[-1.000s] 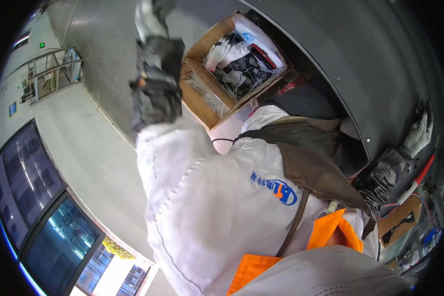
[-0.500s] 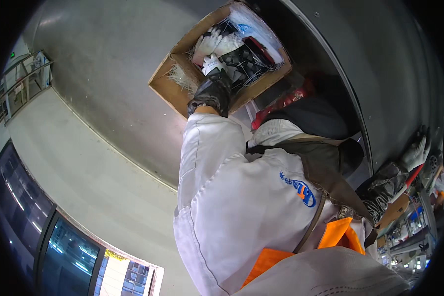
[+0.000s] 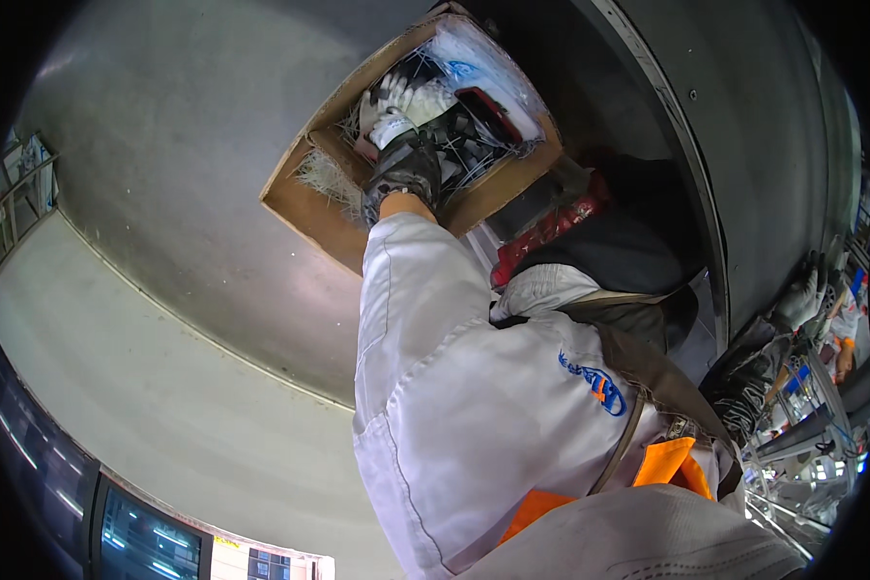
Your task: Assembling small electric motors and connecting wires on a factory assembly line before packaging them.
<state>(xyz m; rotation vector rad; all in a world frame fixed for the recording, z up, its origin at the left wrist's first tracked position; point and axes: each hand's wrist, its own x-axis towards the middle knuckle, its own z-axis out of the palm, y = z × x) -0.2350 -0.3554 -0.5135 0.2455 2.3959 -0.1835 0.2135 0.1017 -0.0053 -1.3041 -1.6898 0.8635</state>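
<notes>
Well, past the white sleeve (image 3: 425, 280), the left hand (image 3: 391, 129) dips over the near edge of the box (image 3: 503, 184), just beside a white glove (image 3: 393, 92) inside; I cannot tell whether its fingers pinch. A red-black case (image 3: 488, 114) and clear bag (image 3: 498, 70) line the right edge. By the dark table's (image 3: 764, 145) right edge sits the right hand (image 3: 800, 298), fingers unclear.

An open box (image 3: 506, 186) stands on the grey floor (image 3: 193, 145). Inside the box: white gloves (image 3: 430, 100) toward its far left, black pieces (image 3: 456, 132) at its middle, a dark red case (image 3: 489, 114) and clear bag (image 3: 498, 77) along its right, pale strands (image 3: 326, 180) near-left.
</notes>
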